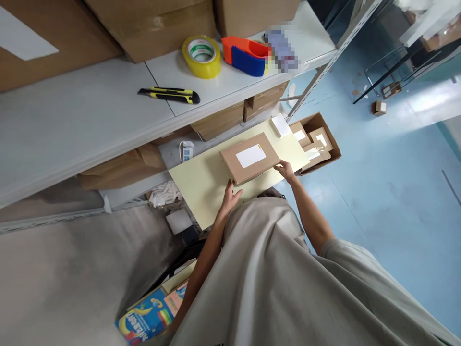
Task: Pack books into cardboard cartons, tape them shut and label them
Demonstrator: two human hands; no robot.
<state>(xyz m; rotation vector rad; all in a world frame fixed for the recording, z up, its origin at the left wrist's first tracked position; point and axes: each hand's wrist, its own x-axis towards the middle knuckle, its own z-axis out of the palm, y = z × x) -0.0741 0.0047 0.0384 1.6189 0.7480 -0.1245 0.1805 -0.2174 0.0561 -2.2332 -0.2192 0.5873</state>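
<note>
A closed brown cardboard box [236, 158] with a white label on top is over the pale yellow board [196, 192] in front of me. At its near left corner is my left hand [229, 198], fingertips against the cardboard and thumb spread away. My right hand [285, 170] has its fingers closed at the near right corner of the same box. A small white box or stack of slips [280, 125] sits at the board's far right corner.
Above the board, a grey shelf [90, 115] carries a yellow tape roll [201, 56], an orange-and-blue tape dispenser [247, 55], a utility knife [169, 94] and large cartons [154, 24]. An open carton [333, 144] with small parcels stands right. A white power strip [187, 151] lies behind.
</note>
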